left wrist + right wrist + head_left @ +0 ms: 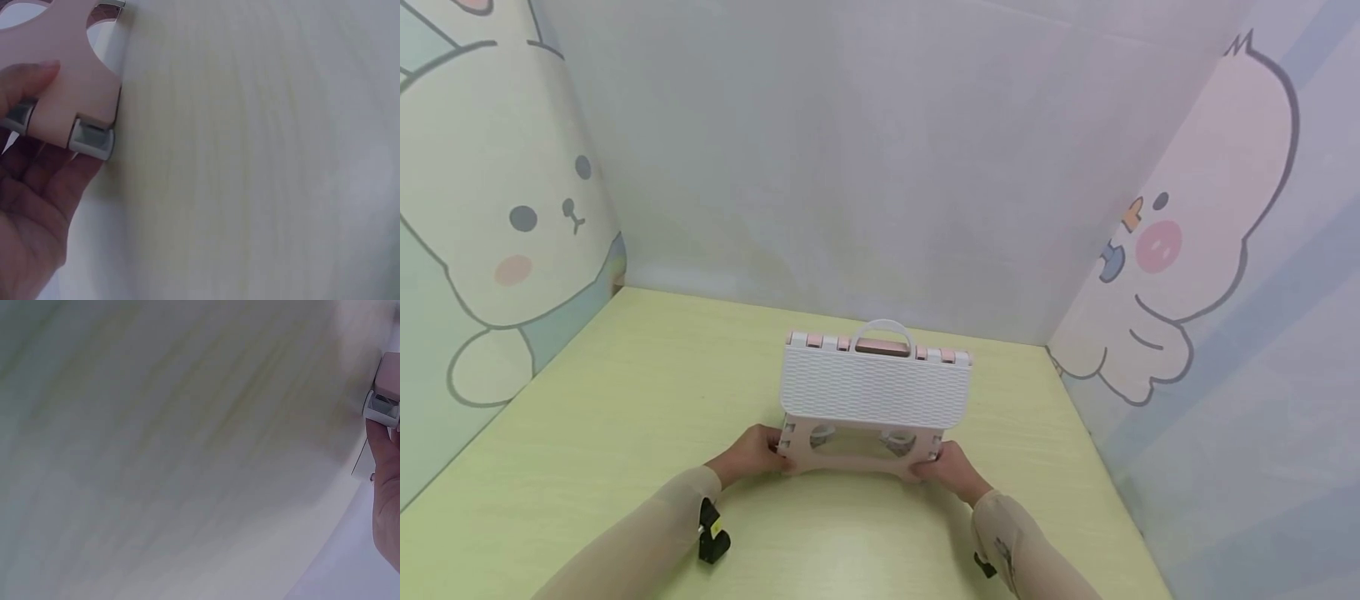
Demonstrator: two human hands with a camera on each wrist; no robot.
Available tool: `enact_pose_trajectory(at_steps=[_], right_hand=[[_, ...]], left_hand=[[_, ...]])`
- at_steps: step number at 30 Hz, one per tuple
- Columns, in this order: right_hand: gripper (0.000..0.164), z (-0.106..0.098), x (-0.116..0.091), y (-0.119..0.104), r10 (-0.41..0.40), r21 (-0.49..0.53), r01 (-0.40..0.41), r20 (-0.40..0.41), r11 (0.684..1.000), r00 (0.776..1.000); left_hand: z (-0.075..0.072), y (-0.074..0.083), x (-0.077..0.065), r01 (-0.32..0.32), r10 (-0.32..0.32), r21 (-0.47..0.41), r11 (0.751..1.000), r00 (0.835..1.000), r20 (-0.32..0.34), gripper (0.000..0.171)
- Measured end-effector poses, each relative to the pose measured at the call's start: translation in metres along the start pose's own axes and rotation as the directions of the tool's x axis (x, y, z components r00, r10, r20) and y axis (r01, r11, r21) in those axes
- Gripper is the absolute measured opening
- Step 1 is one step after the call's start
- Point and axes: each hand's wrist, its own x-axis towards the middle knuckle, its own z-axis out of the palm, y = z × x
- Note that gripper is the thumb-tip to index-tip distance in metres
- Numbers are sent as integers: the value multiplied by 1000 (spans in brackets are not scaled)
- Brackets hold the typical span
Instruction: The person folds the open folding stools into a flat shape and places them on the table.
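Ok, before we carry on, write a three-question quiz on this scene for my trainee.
1. True or false: the left hand and right hand both grip the pink-and-white folding stool.
2. In the head view, the stool's textured panel is: A) black; B) white; C) green.
3. Fill in: in the head view, the arched handle rises at the panel's ____ edge.

Key: 1. True. 2. B. 3. Upper.

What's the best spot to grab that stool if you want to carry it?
Probably the white handle, from above: its loop stands up at the middle of the stool's upper edge, untouched. The left hand and right hand hold the pink panel by its sides.
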Motion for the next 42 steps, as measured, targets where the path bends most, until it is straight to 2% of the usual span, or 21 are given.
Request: enact_pose_trajectory(at_steps=[4, 11, 14, 21, 25, 37, 42], right_hand=[[41, 0, -1, -4, 11, 4, -11, 5, 1000, 1000], [40, -1, -12, -33, 25, 14, -25, 14, 1000, 1000], [38, -1, -14, -37, 26, 7, -26, 15, 1000, 1000], [38, -1, 0, -9, 25, 9, -24, -16, 1000, 1000], [37, 1, 2, -1, 24, 16, -24, -17, 1000, 1000], [35, 1, 2, 6, 6, 49, -6, 0, 999, 1000], [30, 0, -1, -4, 16, 40, -17, 25, 999, 1000]], left_hand=[[0, 0, 0, -1, 1, -5, 1000, 1000, -1, 24], [-1, 0, 0, -15, 15, -1, 1000, 1000, 11, 24], [-1, 0, 1, -21, 21, -8, 1000, 1000, 22, 23], [-3, 0, 3, -45, 45, -2, 999, 999, 25, 20], [-3, -1, 2, -47, 47, 0, 999, 999, 26, 19], [0, -2, 2, -54, 54, -5, 999, 998, 18, 19], [0, -2, 1, -58, 59, -11, 998, 998, 16, 19]])
